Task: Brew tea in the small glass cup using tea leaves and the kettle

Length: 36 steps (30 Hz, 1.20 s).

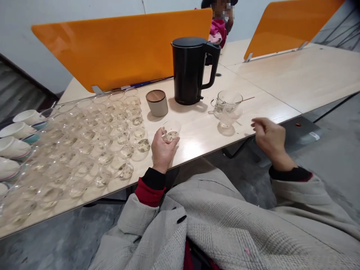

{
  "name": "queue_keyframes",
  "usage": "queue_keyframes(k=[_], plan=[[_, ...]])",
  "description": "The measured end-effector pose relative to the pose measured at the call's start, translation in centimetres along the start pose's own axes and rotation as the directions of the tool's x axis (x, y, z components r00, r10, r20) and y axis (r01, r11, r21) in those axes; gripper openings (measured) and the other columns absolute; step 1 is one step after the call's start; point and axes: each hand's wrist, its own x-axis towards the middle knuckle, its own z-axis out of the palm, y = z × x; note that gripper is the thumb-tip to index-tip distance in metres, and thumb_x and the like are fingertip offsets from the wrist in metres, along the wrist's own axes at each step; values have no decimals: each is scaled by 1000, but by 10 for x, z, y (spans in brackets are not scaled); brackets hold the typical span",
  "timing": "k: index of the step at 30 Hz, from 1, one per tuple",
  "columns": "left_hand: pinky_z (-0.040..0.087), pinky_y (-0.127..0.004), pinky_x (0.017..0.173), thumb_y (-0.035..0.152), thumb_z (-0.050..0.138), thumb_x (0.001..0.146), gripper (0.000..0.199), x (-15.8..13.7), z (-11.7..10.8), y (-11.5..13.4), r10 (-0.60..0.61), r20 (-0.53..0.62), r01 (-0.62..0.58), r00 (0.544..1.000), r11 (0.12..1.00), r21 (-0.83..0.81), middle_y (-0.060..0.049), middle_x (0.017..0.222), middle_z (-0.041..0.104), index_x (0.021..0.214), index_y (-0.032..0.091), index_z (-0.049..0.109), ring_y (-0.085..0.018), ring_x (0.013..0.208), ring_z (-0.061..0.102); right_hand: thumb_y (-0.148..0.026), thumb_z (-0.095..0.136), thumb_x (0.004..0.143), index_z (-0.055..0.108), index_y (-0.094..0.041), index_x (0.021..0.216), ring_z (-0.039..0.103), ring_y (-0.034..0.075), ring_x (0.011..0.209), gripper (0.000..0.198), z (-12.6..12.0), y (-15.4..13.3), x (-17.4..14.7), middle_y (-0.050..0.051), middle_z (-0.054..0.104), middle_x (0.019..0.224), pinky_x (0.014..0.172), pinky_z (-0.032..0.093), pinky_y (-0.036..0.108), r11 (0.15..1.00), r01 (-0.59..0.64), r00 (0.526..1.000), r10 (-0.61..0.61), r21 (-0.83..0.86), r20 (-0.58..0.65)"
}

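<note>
My left hand (164, 148) is closed around a clear cup (172, 135), thumb and fingers on its sides. Pale liquid with dark bits lies in that cup, which is at the table near its front edge. My right hand (268, 138) is raised off the front edge on the right, fingers loosely curled, and nothing shows in it. Nearest to it are another clear cup (227, 119) and, just behind, a glass cup with a handle (229, 98). A thin stick (248, 99) leans out over the glass cup's rim.
Rows of clear cups (90, 135) with pale liquid crowd the table's left side, beside several white paper cups (18, 130). A black kettle (187, 71) and a wooden-lidded canister (156, 104) stand behind. Orange dividers (126, 48) line the back; a person (219, 30) is beyond.
</note>
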Motion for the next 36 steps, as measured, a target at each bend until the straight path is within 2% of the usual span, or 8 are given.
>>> queue_keyframes(k=[3, 10, 14, 21, 26, 29, 32, 36], plan=[[60, -34, 83, 30, 89, 73, 51, 0, -1, 2, 7, 5, -7, 1000, 1000, 8, -4, 117, 74, 118, 23, 66, -11, 66, 64, -27, 55, 94, 80, -21, 104, 67, 31, 98, 28, 8, -4, -30, 15, 78, 103, 87, 53, 43, 999, 54, 998, -54, 4, 21], [60, -33, 82, 32, 88, 73, 49, 0, -2, 4, 3, -1, -3, 1000, 1000, 25, -3, 118, 74, 115, 23, 65, -11, 65, 65, -33, 57, 91, 80, -27, 119, 59, 30, 90, 36, 23, -8, -35, 12, 76, 107, 76, 48, 45, 978, 147, 983, -129, -150, 127], [60, -33, 80, 30, 89, 73, 52, -2, 3, 3, 6, 2, -6, 1000, 1000, 5, -2, 116, 73, 119, 24, 65, -11, 66, 66, -27, 54, 92, 81, -25, 118, 59, 31, 94, 38, 25, -6, -41, 12, 77, 105, 77, 46, 44, 959, 221, 974, -207, -179, 94], [62, -34, 83, 28, 90, 75, 63, -9, -1, -2, 21, 6, -21, 1000, 1000, -5, -7, 125, 68, 131, 22, 63, -10, 67, 65, -23, 46, 96, 79, -24, 99, 67, 36, 106, 33, 20, -15, -46, 13, 78, 112, 93, 55, 54, 994, 105, 994, -105, 6, 37], [65, -39, 87, 28, 79, 87, 62, -31, -11, -7, 105, 24, -107, 994, 987, 116, -17, 137, 65, 144, 18, 58, -25, 104, 72, -31, 46, 105, 77, -28, 114, 71, 35, 111, 32, 12, -54, -45, 13, 76, 113, 102, 57, 56, 964, 94, 995, -81, 249, -61], [53, -55, 116, 28, 75, 91, 68, -42, -11, -8, 214, 52, -219, 975, 921, 321, -22, 153, 58, 153, 17, 51, -37, 144, 56, -33, 51, 105, 72, -27, 128, 74, 30, 109, 31, 23, -89, -41, 11, 76, 120, 99, 59, 53, 893, 125, 992, -100, 431, -81], [33, -64, 130, 34, 75, 92, 82, -44, -6, -7, 232, 109, -256, 967, 840, 479, -26, 168, 44, 162, 12, 38, -43, 161, 35, -35, 52, 107, 55, -25, 155, 72, 28, 118, 50, 53, -119, -30, 14, 74, 131, 100, 60, 52, 830, 172, 978, -207, 531, 6], [26, -65, 132, 49, 73, 93, 96, -38, -1, -5, 109, 221, -221, 969, 779, 586, -36, 172, 32, 164, 0, 31, -47, 165, 26, -39, 52, 105, 18, -19, 175, 62, 34, 136, 81, 102, -141, -9, 21, 62, 153, 108, 56, 57, 855, 244, 903, -372, 457, 214]])
